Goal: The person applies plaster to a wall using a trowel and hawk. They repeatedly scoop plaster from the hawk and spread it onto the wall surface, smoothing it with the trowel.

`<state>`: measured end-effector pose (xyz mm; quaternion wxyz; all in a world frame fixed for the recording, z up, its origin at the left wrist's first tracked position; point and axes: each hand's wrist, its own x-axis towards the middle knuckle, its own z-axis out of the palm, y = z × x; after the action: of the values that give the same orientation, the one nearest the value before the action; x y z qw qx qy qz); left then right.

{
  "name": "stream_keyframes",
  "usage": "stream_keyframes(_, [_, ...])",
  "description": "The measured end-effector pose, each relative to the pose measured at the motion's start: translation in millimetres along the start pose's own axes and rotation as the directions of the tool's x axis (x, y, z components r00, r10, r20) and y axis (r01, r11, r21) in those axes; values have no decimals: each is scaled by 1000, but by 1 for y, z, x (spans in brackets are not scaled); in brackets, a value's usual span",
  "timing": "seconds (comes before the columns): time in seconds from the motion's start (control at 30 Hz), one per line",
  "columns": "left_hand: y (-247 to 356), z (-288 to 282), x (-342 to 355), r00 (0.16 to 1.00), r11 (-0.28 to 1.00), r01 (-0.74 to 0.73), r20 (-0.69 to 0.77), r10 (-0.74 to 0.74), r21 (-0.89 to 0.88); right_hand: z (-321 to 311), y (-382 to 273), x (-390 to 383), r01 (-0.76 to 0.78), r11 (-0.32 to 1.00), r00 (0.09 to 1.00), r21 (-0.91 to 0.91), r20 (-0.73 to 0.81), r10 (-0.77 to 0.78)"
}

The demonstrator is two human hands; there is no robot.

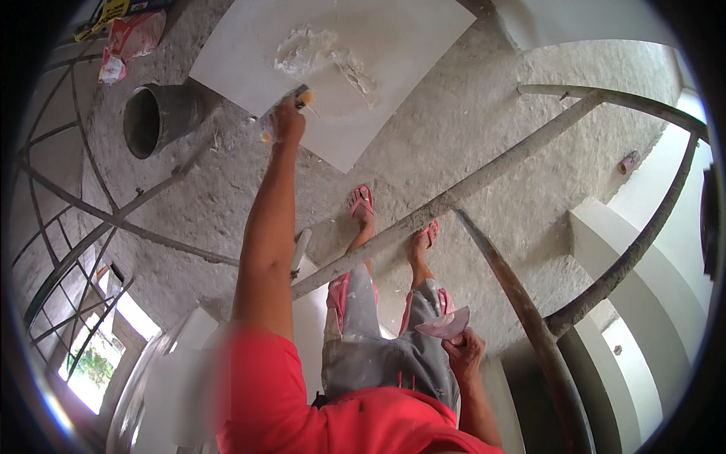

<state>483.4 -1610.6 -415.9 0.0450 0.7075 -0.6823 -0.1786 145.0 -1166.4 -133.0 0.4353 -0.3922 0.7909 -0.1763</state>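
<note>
My left hand (287, 118) reaches forward over the left part of a large white board (401, 60) on the floor, closed round a tool (304, 97) with a yellow-orange handle and dark parts, slightly blurred. Lumpy white paste (306, 49) lies on the board beyond it. Low at the right, beside my grey trousers (355, 363), my right hand (463, 348) is closed on a wide, flat, pale pinkish scraper blade (442, 324), its handle mostly hidden by the fingers.
A grey bucket (174, 113) lies left of the board, below a torn red-white bag (132, 41). Metal bars (522, 151) cross above my feet and curve round at the right; a metal grid (76, 219) stands at the left. White stair-like ledges (635, 257) are at the right.
</note>
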Motion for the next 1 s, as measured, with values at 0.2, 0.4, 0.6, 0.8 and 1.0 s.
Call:
stream_keyframes(0.2, [53, 57, -63, 995, 962, -89, -24, 99, 258, 7, -4, 6, -96, 993, 995, 65, 43, 94])
stream_keyframes(0.4, [55, -20, 29, 994, 969, 100, 19, -107, 225, 2, -2, 2, -97, 995, 995, 2, 38, 96])
stream_keyframes(0.6, [131, 36, 4, 996, 984, 14, 87, -30, 175, 9, -1, 5, -93, 994, 995, 54, 45, 90])
stream_keyframes(0.8, [91, 18, -19, 955, 971, -218, 182, 233, -98, 4, -35, 30, -92, 995, 994, 46, 69, 89])
stream_keyframes(1.0, [16, -85, -50, 927, 213, 367, 337, -167, -905, 53, -89, 137, 126, 992, 987, 17, 100, -127])
